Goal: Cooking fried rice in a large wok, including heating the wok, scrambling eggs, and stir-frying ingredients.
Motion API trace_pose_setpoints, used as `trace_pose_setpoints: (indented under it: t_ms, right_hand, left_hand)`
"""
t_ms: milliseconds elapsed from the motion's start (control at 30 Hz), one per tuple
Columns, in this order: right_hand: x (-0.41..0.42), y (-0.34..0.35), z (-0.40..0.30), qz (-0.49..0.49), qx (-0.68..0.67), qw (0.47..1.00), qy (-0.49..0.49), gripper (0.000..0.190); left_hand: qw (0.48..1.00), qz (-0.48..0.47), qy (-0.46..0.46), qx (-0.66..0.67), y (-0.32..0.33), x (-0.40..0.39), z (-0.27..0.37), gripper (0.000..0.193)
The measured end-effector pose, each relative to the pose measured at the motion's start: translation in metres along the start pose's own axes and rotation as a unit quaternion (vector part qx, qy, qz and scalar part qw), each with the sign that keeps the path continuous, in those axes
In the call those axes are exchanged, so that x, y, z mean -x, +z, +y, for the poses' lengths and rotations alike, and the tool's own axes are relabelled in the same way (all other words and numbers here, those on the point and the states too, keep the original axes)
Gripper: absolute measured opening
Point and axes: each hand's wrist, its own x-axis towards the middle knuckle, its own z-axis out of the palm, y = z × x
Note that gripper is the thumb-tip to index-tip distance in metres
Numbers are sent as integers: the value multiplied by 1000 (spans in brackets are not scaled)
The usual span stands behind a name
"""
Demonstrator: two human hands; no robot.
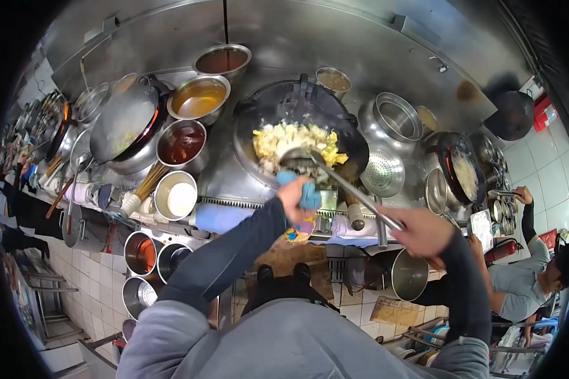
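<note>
My left hand [294,199] grips a folded blue cloth [309,192] at the near rim of a large black wok [355,154]. Chopped pale and yellow food [294,137], perhaps egg and vegetables, lies in the wok. The metal bowl of a long-handled ladle [296,157] rests over the near part of this food. My right hand [419,232] is closed around the ladle's handle, to the right of the wok. The cloth hides the wok's edge under my left hand.
Metal bowls of liquid, one with amber oil [198,98], stand left of the wok. A perforated strainer [383,170] and nested pots [398,117] are on its right. Bamboo brushes [151,182] lie along the near edge. Another wok [125,118] steams at left. A co-worker [521,289] stands far right.
</note>
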Motion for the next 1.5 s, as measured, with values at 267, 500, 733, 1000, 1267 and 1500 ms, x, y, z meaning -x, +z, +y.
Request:
trace_pose_setpoints:
  t_ms: [267,500,733,1000,1267,1500]
  right_hand:
    - [-67,16,5,83,-179,979,41,42]
    - [-83,89,27,94,-728,679,-18,25]
    - [-97,29,26,246,-691,649,-202,42]
    - [-258,-196,4,506,-531,632,-251,23]
    - [-303,-114,23,496,-564,580,-316,31]
    - [-308,-136,96,627,-469,577,-232,22]
  left_hand:
    - [998,63,22,20,-74,-38,-80,11]
    - [993,74,88,41,-67,-103,19,16]
    - [990,63,70,105,-63,-95,29,24]
    - [989,88,82,82,-70,-127,26,14]
    - [979,140,115,92,-48,-116,26,13]
    - [982,133,108,75,-37,-114,20,9]
